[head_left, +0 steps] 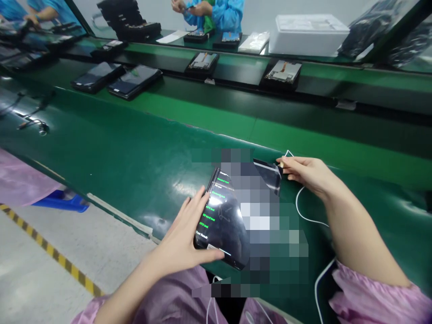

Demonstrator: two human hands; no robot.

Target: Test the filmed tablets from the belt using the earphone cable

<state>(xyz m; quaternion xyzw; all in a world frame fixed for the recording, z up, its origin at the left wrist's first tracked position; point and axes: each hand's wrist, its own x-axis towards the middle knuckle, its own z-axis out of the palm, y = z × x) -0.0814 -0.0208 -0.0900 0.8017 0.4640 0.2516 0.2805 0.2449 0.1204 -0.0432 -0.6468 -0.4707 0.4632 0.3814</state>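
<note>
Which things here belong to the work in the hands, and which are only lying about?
In use: tablet, gripped by the left hand; dark flap at its top, pinched by the right hand; white cable under that wrist.
Lying about: two dark tablets on the belt; two opened devices behind; white box.

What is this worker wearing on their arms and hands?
The left hand and right hand are bare: no gloves, rings or watch in view. Loose, thin pink sleeves end near the elbows, leaving the forearms uncovered.
</note>
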